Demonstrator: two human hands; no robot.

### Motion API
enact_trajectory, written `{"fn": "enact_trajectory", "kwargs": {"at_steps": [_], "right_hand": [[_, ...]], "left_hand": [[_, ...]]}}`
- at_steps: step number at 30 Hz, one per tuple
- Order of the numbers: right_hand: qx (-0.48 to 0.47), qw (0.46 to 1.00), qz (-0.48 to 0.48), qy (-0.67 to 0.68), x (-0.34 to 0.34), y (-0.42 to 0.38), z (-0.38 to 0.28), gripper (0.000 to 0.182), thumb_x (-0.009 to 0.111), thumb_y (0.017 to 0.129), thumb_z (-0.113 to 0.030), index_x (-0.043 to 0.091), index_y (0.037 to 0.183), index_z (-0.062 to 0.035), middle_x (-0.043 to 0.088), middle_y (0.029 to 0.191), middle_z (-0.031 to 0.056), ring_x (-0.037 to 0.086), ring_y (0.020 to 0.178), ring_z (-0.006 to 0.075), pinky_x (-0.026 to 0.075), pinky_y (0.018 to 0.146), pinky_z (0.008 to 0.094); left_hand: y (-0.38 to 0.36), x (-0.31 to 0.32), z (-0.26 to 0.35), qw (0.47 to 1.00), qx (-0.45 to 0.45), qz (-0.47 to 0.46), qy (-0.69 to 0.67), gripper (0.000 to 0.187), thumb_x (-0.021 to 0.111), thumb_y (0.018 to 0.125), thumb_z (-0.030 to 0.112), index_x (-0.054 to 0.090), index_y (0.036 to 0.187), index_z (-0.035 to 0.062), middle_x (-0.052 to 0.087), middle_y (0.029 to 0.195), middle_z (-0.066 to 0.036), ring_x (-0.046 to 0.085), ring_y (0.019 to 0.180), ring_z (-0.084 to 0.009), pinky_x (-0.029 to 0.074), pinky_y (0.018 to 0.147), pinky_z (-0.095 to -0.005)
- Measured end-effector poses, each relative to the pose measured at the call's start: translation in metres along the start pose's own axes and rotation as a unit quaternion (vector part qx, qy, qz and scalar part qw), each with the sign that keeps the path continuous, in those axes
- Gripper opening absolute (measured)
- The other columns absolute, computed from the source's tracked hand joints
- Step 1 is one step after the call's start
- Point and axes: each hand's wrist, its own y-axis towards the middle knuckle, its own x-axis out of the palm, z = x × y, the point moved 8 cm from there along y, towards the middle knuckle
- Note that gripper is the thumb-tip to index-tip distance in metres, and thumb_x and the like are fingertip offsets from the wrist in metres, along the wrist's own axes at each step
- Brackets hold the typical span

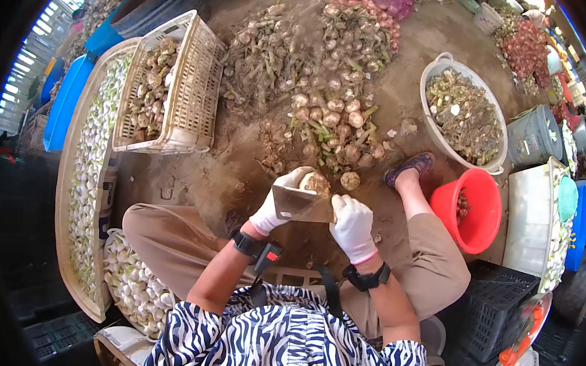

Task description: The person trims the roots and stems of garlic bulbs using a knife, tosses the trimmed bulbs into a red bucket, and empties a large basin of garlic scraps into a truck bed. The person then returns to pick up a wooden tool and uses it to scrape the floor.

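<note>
My left hand (277,207), in a white glove, is closed around a large garlic bulb (316,183) whose brown root end faces up and right. A broad cleaver (302,206) crosses in front of the bulb, its blade partly covering my left fingers. My right hand (353,227), also gloved, grips the cleaver's handle at the right end. Just ahead on the dirt floor lies a heap of untrimmed garlic bulbs (335,118) with stems, and a single bulb (350,180) rests nearest to my hands.
To the left stand a white slatted crate (202,77) of brownish bulbs and a long tray (64,189) of clean garlic. At the right are a white basin (500,138) of trimmings, a red bucket (485,225) and a black crate (490,306). My bent legs flank the work spot.
</note>
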Motion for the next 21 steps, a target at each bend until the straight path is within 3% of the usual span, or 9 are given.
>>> {"fn": "enact_trajectory", "kwargs": {"at_steps": [4,6,7,9,11,14,15,17,21], "right_hand": [[-0.021,0.998,0.052,0.028,0.010,-0.004,0.007,0.013,0.061,0.072,-0.011,0.057,0.084,-0.0103,0.055,0.070,0.0088,0.060,0.065,0.0286,0.049,0.056,0.0407],[0.002,1.000,0.027,0.003,0.011,-0.004,0.017,0.013,0.061,0.072,-0.009,0.058,0.085,-0.0097,0.057,0.070,0.0102,0.061,0.065,0.0298,0.049,0.056,0.0416],[0.019,0.999,0.008,-0.026,0.013,-0.002,0.027,0.013,0.061,0.073,-0.008,0.059,0.085,-0.0092,0.059,0.071,0.0115,0.062,0.065,0.0310,0.050,0.056,0.0425],[0.221,0.969,-0.068,-0.083,0.031,-0.014,0.118,0.006,0.059,0.078,-0.006,0.058,0.083,-0.0085,0.063,0.071,0.0140,0.064,0.067,0.0336,0.051,0.058,0.0445],[0.231,0.969,-0.054,-0.068,0.012,-0.003,0.107,0.004,0.060,0.081,-0.007,0.060,0.085,-0.0077,0.066,0.072,0.0161,0.066,0.070,0.0357,0.052,0.061,0.0456],[0.152,0.981,0.071,0.102,-0.016,0.015,0.042,0.011,0.066,0.081,-0.012,0.065,0.090,-0.0060,0.066,0.076,0.0172,0.065,0.073,0.0381,0.051,0.062,0.0471],[0.185,0.972,0.044,0.141,-0.014,0.011,0.040,0.009,0.065,0.082,-0.009,0.065,0.089,-0.0040,0.066,0.076,0.0159,0.065,0.071,0.0352,0.052,0.063,0.0416],[0.238,0.907,-0.002,0.347,0.007,-0.002,0.047,0.008,0.063,0.082,-0.006,0.065,0.089,-0.0029,0.063,0.073,0.0148,0.063,0.067,0.0303,0.050,0.063,0.0346],[0.240,0.890,-0.007,0.388,0.017,-0.003,0.037,0.007,0.062,0.081,-0.003,0.065,0.088,-0.0017,0.061,0.070,0.0129,0.059,0.063,0.0261,0.048,0.063,0.0296]], "left_hand": [[-0.005,-0.007,0.004,1.000,0.005,0.003,-0.004,0.061,0.080,0.071,0.017,0.054,0.124,-0.0005,0.067,0.103,-0.011,0.065,0.094,-0.0170,0.051,0.086,-0.0308],[-0.009,-0.009,-0.004,0.991,-0.128,-0.010,0.025,0.063,0.081,0.068,0.022,0.056,0.121,-0.0019,0.067,0.100,-0.013,0.064,0.096,-0.0153,0.050,0.088,-0.0315],[-0.010,-0.015,0.010,0.993,-0.100,-0.001,0.068,0.066,0.083,0.065,0.023,0.057,0.121,-0.0015,0.069,0.098,-0.012,0.065,0.096,-0.0158,0.051,0.089,-0.0321],[-0.024,-0.024,0.036,0.996,-0.062,-0.029,0.061,0.072,0.083,0.065,0.024,0.055,0.125,-0.0024,0.068,0.103,-0.017,0.066,0.093,-0.0190,0.052,0.088,-0.0314],[-0.029,-0.025,0.032,0.995,-0.072,-0.029,0.054,0.072,0.084,0.066,0.022,0.054,0.127,-0.0027,0.068,0.104,-0.014,0.065,0.093,-0.0169,0.051,0.089,-0.0295],[-0.019,-0.028,-0.002,0.973,-0.170,0.010,-0.156,0.067,0.082,0.071,0.016,0.052,0.129,-0.0011,0.066,0.106,-0.007,0.062,0.098,-0.0129,0.051,0.089,-0.0288],[-0.015,-0.031,-0.007,0.971,-0.131,0.035,-0.198,0.064,0.082,0.074,0.020,0.052,0.127,-0.0011,0.064,0.101,-0.007,0.062,0.094,-0.0134,0.053,0.084,-0.0314],[-0.016,-0.016,-0.017,0.828,-0.129,0.035,-0.544,0.058,0.079,0.078,0.024,0.053,0.123,-0.0013,0.063,0.097,-0.008,0.063,0.089,-0.0163,0.056,0.079,-0.0350],[-0.018,-0.005,-0.040,0.827,-0.155,0.083,-0.534,0.047,0.071,0.085,0.030,0.055,0.117,-0.0008,0.064,0.100,-0.014,0.065,0.090,-0.0308,0.054,0.072,-0.0372]]}}
